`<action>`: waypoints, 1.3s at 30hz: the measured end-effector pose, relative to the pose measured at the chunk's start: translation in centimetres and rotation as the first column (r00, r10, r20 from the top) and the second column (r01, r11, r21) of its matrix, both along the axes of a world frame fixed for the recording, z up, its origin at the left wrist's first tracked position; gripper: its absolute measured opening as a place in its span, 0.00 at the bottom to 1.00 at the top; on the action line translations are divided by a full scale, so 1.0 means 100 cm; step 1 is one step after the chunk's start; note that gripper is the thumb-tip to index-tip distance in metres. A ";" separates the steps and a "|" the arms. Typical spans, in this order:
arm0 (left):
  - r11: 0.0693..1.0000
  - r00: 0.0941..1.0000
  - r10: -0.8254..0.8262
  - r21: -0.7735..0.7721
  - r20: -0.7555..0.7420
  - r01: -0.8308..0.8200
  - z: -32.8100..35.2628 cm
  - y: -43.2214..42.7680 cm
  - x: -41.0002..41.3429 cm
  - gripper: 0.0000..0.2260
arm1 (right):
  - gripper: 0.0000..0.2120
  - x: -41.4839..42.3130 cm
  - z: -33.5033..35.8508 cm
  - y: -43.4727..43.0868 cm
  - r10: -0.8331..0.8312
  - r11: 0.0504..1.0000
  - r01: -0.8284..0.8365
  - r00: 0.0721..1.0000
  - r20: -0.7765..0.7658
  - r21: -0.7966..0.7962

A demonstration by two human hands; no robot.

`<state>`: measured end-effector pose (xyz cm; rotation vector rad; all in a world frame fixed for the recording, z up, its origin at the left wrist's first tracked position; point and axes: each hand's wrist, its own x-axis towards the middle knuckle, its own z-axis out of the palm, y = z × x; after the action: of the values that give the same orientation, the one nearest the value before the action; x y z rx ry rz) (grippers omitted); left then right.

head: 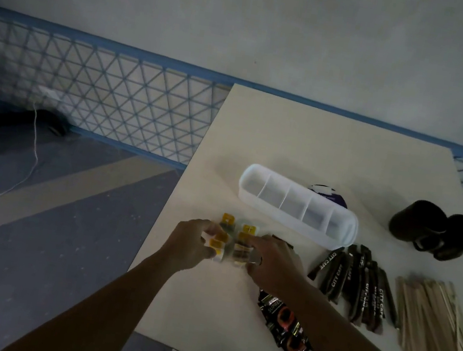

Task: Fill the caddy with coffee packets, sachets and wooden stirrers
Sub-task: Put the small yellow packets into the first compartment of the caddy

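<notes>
Both hands are closing on the cluster of yellow-tabbed sachets (230, 243) at frame centre: the left hand (193, 244) is cupping its left edge, the right hand (271, 264) is pressing fingers on its right side. The empty caddy (297, 207) is lying up and right of the hands, long axis running from upper left to lower right, nearer the right hand

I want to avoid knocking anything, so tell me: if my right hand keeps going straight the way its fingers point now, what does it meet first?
The right hand points up and left, straight into the yellow-tagged sachets it already touches. Beyond them lies the left hand, not the caddy.
</notes>
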<state>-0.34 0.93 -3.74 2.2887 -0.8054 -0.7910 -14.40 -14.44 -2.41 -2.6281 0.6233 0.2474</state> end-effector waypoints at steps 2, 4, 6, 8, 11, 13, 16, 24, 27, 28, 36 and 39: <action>1.000 0.999 -0.011 0.000 0.040 0.011 -0.005 -0.002 0.000 0.19 | 0.23 0.002 -0.004 0.002 0.001 1.000 -0.001 1.000 -0.005 -0.031; 1.000 0.998 -0.023 -0.001 0.064 0.023 -0.008 -0.002 -0.001 0.18 | 0.20 0.004 -0.008 0.003 -0.008 0.998 0.007 1.000 -0.019 -0.064; 1.000 0.996 -0.022 0.008 0.085 0.021 -0.013 -0.003 -0.002 0.18 | 0.18 0.006 -0.012 0.003 -0.024 0.996 0.021 0.999 -0.030 -0.089; 1.000 0.995 -0.017 0.020 0.095 0.015 -0.016 -0.003 -0.003 0.18 | 0.17 0.007 -0.016 0.004 -0.038 0.995 0.035 0.999 -0.029 -0.098; 1.000 0.995 -0.012 0.007 0.104 0.012 -0.020 -0.001 -0.003 0.16 | 0.15 0.010 -0.019 0.005 -0.049 0.994 0.048 0.999 -0.009 -0.093; 1.000 0.992 -0.011 -0.015 0.126 0.013 -0.022 0.001 -0.002 0.14 | 0.15 0.011 -0.020 0.006 -0.061 0.994 0.061 0.998 -0.005 -0.086; 0.998 0.992 -0.007 -0.062 0.125 0.015 -0.021 0.002 -0.003 0.14 | 0.13 0.011 -0.021 0.007 -0.079 0.994 0.078 0.997 -0.015 -0.080; 0.981 0.999 0.046 -0.187 -0.025 -0.050 -0.018 0.003 -0.006 0.21 | 0.14 0.006 -0.024 0.012 -0.092 0.993 0.090 0.996 -0.022 -0.074; 0.978 0.999 0.032 -0.206 -0.021 -0.036 -0.018 0.003 -0.007 0.23 | 0.14 0.005 -0.024 0.014 -0.099 0.992 0.097 0.995 -0.023 -0.075; 0.976 1.000 0.023 -0.217 -0.014 -0.026 -0.019 0.003 -0.007 0.23 | 0.14 0.005 -0.023 0.015 -0.101 0.992 0.099 0.995 -0.023 -0.080; 0.980 0.994 -0.063 -0.184 0.094 0.080 -0.029 -0.001 -0.002 0.20 | 0.14 0.003 -0.021 0.024 -0.157 0.985 0.156 0.988 -0.010 -0.076; 0.986 0.988 -0.069 -0.142 0.139 0.089 -0.033 -0.003 -0.001 0.14 | 0.13 0.003 -0.019 0.028 -0.174 0.980 0.175 0.985 0.012 -0.090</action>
<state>-0.49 0.66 -7.01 2.2063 -0.9873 -0.5954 -14.05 -11.62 -4.31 -2.6383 0.8776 0.1635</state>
